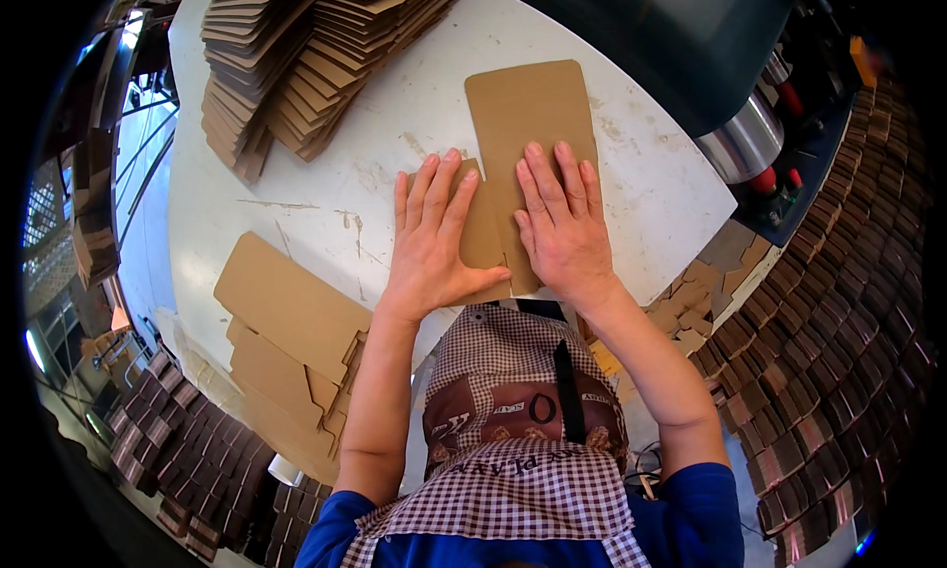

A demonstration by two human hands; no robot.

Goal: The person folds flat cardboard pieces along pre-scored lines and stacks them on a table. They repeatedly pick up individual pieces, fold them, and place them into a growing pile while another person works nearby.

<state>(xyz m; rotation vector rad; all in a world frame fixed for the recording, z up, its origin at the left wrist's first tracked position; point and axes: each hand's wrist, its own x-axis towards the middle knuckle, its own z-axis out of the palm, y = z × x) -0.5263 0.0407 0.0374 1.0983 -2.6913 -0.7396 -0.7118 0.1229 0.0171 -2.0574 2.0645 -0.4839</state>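
Observation:
A flat brown cardboard box blank (pixel 523 109) lies on the white table (pixel 326 188) in front of me. My left hand (pixel 432 237) presses flat on its folded left flap, fingers spread. To its right, my right hand (pixel 560 223) lies palm down on the blank's main panel, fingers together and pointing away from me. Both palms rest on the card; neither hand grips it.
A fanned stack of cardboard blanks (pixel 306 55) covers the table's far left. More flat blanks (pixel 291 346) lie at the near left edge. Rows of dark folded boxes (pixel 829 321) are piled on the right and at the lower left (pixel 187 450). A machine with a metal roller (pixel 745 139) stands far right.

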